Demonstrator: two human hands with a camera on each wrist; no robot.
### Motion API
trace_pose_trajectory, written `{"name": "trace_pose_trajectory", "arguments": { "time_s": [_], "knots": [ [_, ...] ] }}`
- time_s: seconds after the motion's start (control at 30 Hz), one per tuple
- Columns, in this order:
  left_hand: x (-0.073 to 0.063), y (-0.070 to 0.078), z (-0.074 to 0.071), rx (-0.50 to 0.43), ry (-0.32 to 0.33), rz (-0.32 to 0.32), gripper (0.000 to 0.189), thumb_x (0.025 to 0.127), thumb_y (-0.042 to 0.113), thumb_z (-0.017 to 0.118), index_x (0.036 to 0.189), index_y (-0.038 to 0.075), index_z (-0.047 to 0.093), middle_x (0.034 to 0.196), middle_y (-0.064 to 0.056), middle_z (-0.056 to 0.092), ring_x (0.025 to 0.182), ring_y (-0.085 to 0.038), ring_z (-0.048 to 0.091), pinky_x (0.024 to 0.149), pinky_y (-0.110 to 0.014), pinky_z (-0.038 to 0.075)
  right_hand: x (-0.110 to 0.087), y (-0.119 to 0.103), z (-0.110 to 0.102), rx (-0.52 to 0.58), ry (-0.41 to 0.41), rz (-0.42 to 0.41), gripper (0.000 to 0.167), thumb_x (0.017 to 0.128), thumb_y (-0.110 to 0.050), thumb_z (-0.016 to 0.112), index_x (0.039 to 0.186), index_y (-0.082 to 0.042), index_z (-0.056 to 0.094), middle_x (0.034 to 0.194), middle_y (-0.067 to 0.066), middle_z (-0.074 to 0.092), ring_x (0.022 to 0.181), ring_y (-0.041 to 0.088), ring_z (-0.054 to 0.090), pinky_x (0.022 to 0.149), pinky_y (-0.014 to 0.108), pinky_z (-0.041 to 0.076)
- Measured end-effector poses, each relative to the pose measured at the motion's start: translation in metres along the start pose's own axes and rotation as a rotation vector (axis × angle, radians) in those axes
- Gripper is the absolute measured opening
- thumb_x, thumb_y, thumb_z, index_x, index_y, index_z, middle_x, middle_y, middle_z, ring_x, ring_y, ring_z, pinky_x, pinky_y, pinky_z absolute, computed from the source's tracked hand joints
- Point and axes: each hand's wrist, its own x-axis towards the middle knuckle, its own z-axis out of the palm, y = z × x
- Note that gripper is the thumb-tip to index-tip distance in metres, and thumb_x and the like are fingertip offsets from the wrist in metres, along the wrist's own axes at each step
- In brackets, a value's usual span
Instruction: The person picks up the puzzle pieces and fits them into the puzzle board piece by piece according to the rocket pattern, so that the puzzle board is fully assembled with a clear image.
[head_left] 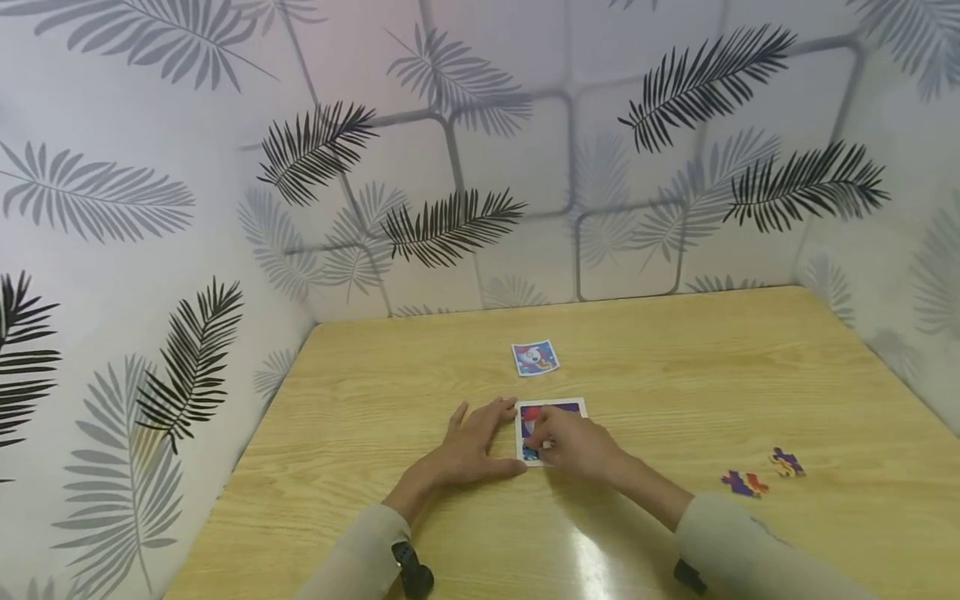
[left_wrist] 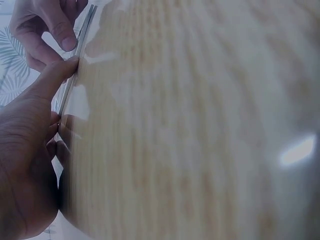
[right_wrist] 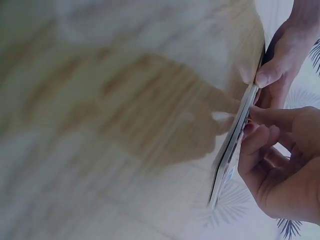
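Observation:
A small square jigsaw puzzle (head_left: 551,402) with a white border lies flat on the table, its picture partly covered by my right hand. My left hand (head_left: 474,443) rests along its left side, fingers spread, with the thumb at the near corner and fingertips by the far one. Above the picture, my right hand (head_left: 576,443) has its thumb and curled fingers pinched together at the surface. In the right wrist view these fingertips hold a puzzle piece (right_wrist: 249,119), mostly hidden. The left wrist view shows the left thumb (left_wrist: 67,65) against the puzzle's thin edge.
Two loose puzzle pieces, one purple and red (head_left: 745,483) and one purple and yellow (head_left: 786,462), lie on the table to the right. Beyond the puzzle is a small picture card (head_left: 536,358) with a white dog. A patterned wall (head_left: 517,167) borders the wooden table (head_left: 660,350).

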Motion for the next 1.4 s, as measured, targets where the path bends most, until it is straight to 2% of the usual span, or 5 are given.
{"name": "trace_pose_trajectory", "arguments": {
  "time_s": [0.4, 0.67, 0.97, 1.27, 1.4],
  "knots": [
    [0.0, -0.004, 0.002, 0.001, 0.003, 0.006, 0.086, 0.086, 0.064, 0.065, 0.153, 0.018, 0.037, 0.166, 0.007, 0.025, 0.156, -0.019, 0.015, 0.124, -0.056, -0.003, 0.008, -0.006, 0.001, -0.006, 0.048, 0.114, 0.013, 0.083, -0.004, 0.076, 0.085, -0.016, 0.081, 0.097, -0.002, 0.072, 0.084, 0.014, 0.063, 0.064, 0.031, 0.051],
    [0.002, -0.005, 0.004, 0.006, 0.001, -0.006, 0.086, 0.085, 0.066, 0.064, 0.153, 0.019, 0.038, 0.166, 0.008, 0.025, 0.156, -0.018, 0.016, 0.124, -0.056, -0.004, -0.003, 0.012, -0.008, 0.155, -0.025, -0.024, 0.021, 0.085, -0.001, 0.07, 0.101, -0.011, 0.079, 0.109, 0.003, 0.072, 0.105, 0.024, 0.065, 0.086, 0.043, 0.054],
    [0.002, -0.002, 0.001, 0.009, -0.003, -0.025, 0.089, 0.084, 0.068, 0.064, 0.154, 0.021, 0.035, 0.166, 0.011, 0.023, 0.156, -0.016, 0.015, 0.125, -0.054, -0.006, -0.023, 0.027, -0.028, 0.327, -0.067, 0.133, 0.038, 0.088, -0.015, 0.074, 0.126, -0.016, 0.068, 0.127, 0.014, 0.063, 0.076, 0.021, 0.06, 0.059, 0.027, 0.05],
    [0.001, 0.002, 0.0, -0.014, -0.001, -0.008, 0.087, 0.085, 0.063, 0.067, 0.154, 0.019, 0.036, 0.166, 0.007, 0.024, 0.156, -0.018, 0.016, 0.125, -0.056, -0.004, -0.053, 0.048, -0.049, 0.422, -0.075, 0.152, 0.056, 0.092, -0.014, 0.071, 0.144, -0.012, 0.051, 0.127, 0.023, 0.06, 0.058, 0.015, 0.054, 0.048, 0.026, 0.047],
    [0.0, 0.003, 0.0, -0.015, 0.003, -0.007, 0.088, 0.085, 0.062, 0.067, 0.154, 0.017, 0.035, 0.166, 0.006, 0.025, 0.156, -0.019, 0.016, 0.124, -0.057, -0.004, -0.067, 0.057, -0.056, 0.399, -0.052, 0.141, 0.055, 0.092, -0.018, 0.071, 0.143, -0.01, 0.051, 0.126, 0.021, 0.061, 0.081, 0.021, 0.065, 0.061, 0.027, 0.051]
  ]
}}
